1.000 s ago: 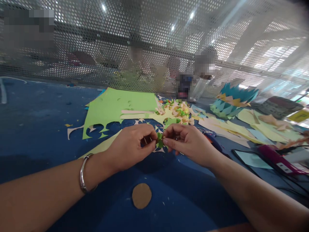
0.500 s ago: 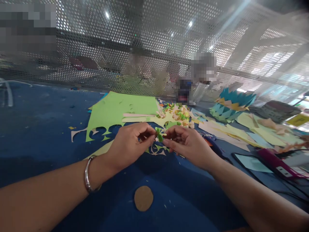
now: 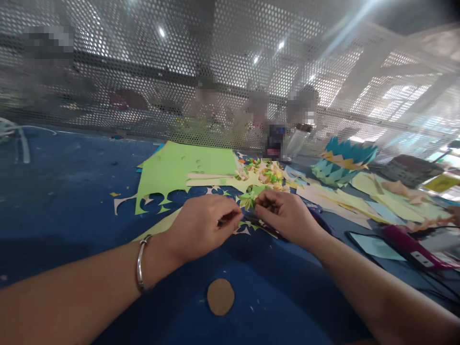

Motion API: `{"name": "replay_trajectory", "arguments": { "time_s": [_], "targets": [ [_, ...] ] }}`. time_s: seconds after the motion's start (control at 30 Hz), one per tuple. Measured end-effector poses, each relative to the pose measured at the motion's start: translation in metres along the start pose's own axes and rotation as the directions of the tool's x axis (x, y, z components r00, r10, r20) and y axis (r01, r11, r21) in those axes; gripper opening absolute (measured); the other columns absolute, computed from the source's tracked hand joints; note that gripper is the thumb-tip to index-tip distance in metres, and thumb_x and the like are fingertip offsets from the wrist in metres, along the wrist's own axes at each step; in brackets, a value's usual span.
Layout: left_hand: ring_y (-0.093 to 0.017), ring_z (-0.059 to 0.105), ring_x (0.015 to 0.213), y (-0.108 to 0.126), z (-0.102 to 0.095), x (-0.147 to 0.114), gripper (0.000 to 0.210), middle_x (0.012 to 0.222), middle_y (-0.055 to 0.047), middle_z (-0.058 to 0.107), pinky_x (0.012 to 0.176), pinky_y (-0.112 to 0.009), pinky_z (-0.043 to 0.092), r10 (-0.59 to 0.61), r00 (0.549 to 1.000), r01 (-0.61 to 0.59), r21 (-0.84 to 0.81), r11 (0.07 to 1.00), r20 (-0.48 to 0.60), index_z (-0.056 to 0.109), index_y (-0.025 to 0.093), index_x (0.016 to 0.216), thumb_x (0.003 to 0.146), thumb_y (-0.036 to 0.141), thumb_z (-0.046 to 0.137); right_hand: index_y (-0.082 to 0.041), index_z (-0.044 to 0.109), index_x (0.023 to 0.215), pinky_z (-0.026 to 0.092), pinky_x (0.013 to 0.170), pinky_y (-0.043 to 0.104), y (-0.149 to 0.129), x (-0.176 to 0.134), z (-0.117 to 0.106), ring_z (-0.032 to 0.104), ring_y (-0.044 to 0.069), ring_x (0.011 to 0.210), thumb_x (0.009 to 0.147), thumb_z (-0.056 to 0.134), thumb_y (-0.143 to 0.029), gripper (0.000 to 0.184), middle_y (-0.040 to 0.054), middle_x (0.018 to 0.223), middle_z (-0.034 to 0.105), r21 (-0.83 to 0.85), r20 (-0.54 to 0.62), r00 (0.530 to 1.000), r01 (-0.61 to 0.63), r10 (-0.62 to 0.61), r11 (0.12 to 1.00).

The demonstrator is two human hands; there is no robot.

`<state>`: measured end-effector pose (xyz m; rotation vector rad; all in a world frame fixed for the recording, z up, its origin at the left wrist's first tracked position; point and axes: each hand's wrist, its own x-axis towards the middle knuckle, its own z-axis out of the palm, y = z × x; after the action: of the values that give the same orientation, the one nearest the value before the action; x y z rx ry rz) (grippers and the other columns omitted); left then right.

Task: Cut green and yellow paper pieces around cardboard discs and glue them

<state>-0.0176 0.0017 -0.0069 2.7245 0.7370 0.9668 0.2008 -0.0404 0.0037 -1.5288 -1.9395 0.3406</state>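
A small green and yellow paper flower shows at the fingertips of my right hand, which is closed on its edge; part of it is hidden by the fingers. To the left, my left hand has thumb and fingers pinched together, apart from the flower. Whether anything sits inside that pinch is hidden. A round brown cardboard disc lies on the blue table below both hands. Behind the hands is a pile of folded paper flowers in green, yellow and pink.
A light green sheet with round cut-outs lies behind my left hand, with scraps around it. Rightward are a blue-and-yellow folded paper bowl, paper strips, a clear bottle and a magenta power strip. A perforated screen stands behind.
The hands have drawn slightly apart. The green flower, earlier between both hands' fingertips, is now by the right fingers, and the left has come off it. The view has shifted a little.
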Motion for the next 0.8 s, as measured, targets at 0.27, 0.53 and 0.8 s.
{"name": "replay_trajectory", "arguments": {
  "time_s": [0.27,0.53,0.8],
  "targets": [
    [-0.018,0.065,0.061,0.006,-0.002,-0.008,0.03,0.067,-0.002,0.068,0.053,-0.031,0.037,0.087,0.995,-0.095,0.181,0.979,0.054,0.066,0.019,0.083,0.098,0.036,0.046,-0.018,0.066,0.078,0.043,0.054,0.024,0.037,0.05,-0.032,0.059,0.012,0.051,0.08,0.062,-0.032,0.014,-0.0012,0.063,0.065,-0.083,-0.194,0.966,-0.187,0.168,0.979],
    [-0.019,0.067,0.079,-0.002,-0.001,-0.007,0.02,0.091,-0.005,0.072,0.065,-0.032,0.047,-0.039,0.998,0.037,0.032,0.999,0.042,0.065,0.02,0.098,0.098,0.027,0.046,-0.014,0.065,0.07,0.043,0.052,0.027,0.074,0.081,-0.047,0.061,0.015,0.049,0.081,0.059,-0.033,0.023,0.0073,0.063,0.069,-0.135,-0.323,0.898,-0.356,0.298,0.925],
    [-0.015,0.062,0.084,-0.026,0.008,-0.001,0.037,0.116,-0.01,0.061,0.076,-0.032,0.052,-0.355,0.909,0.29,-0.278,0.916,-0.22,0.046,0.019,0.125,0.09,0.009,0.043,-0.019,0.072,0.083,0.04,0.059,0.025,-0.001,0.035,0.005,0.058,0.014,0.063,0.082,0.065,-0.031,0.013,0.0006,0.073,0.07,-0.179,0.062,0.997,-0.026,0.037,0.984]
  ]
}}
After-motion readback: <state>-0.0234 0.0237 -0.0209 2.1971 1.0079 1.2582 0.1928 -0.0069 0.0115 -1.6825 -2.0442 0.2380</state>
